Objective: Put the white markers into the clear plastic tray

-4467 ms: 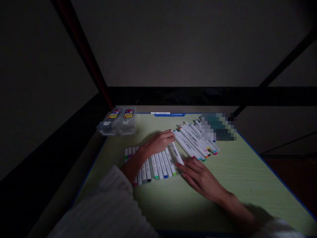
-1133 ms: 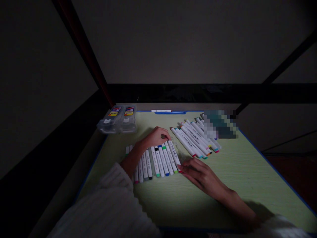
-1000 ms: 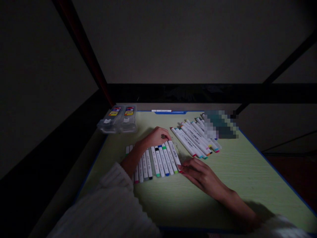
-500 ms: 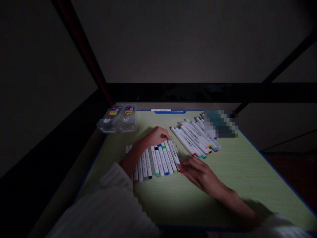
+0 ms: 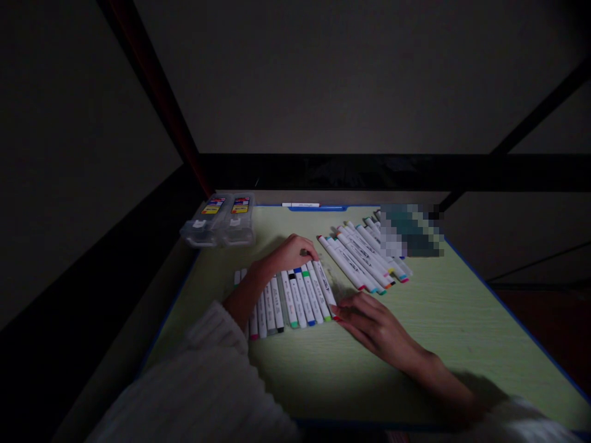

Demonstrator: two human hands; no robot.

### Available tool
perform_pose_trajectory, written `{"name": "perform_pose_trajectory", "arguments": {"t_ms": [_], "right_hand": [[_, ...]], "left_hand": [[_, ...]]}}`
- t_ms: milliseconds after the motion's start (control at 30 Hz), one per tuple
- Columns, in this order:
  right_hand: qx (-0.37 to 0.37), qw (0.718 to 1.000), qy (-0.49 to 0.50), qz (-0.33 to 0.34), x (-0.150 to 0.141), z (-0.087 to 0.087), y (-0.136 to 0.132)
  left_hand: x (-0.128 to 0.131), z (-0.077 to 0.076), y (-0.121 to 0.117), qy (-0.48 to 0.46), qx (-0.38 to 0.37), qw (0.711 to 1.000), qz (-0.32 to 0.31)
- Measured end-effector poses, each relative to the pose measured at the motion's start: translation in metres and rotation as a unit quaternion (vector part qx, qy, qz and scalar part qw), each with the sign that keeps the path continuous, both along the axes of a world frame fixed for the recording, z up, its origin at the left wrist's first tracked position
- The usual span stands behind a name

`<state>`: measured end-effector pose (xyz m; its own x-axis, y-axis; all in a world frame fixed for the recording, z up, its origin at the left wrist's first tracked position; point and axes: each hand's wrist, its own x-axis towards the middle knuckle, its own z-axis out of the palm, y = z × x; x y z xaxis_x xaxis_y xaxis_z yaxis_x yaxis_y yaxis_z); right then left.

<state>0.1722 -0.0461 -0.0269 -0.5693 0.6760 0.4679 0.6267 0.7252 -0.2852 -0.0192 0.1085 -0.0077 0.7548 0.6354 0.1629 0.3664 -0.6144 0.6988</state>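
Note:
A row of white markers (image 5: 300, 298) with coloured ends lies side by side in front of me, partly covered by my left forearm. At its right end is a white marker with a red tip (image 5: 324, 286). My left hand (image 5: 295, 251) arches over the far side of the row, its fingertips closed at this marker's far end. Down at the near end, my right hand (image 5: 372, 323) pinches the red tip between thumb and fingers. Something clear and shiny shows on the table beside the row, too dim to make out.
More white markers (image 5: 362, 258) lie loosely fanned to the right, near a blurred dark green patch (image 5: 410, 231). Two clear plastic cases (image 5: 237, 231) sit at the back left corner. One marker (image 5: 300, 205) rests along the far edge of the blue-rimmed table (image 5: 462, 332).

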Motion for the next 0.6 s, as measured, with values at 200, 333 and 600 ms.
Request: {"name": "perform_pose_trajectory", "arguments": {"t_ms": [200, 333, 600], "right_hand": [[-0.009, 1.000, 0.001, -0.003, -0.0006, 0.0022, 0.0001], [-0.008, 1.000, -0.003, -0.003, -0.0004, 0.0021, 0.0001], [0.000, 1.000, -0.005, -0.001, -0.0005, -0.0023, -0.0001]], "left_hand": [[-0.0004, -0.0009, 0.0007, -0.002, 0.003, 1.000, -0.005], [-0.0001, 0.0000, 0.0003, 0.007, 0.003, 1.000, -0.001], [0.0009, 0.0030, -0.0021, 0.009, 0.020, 1.000, -0.004]]}}
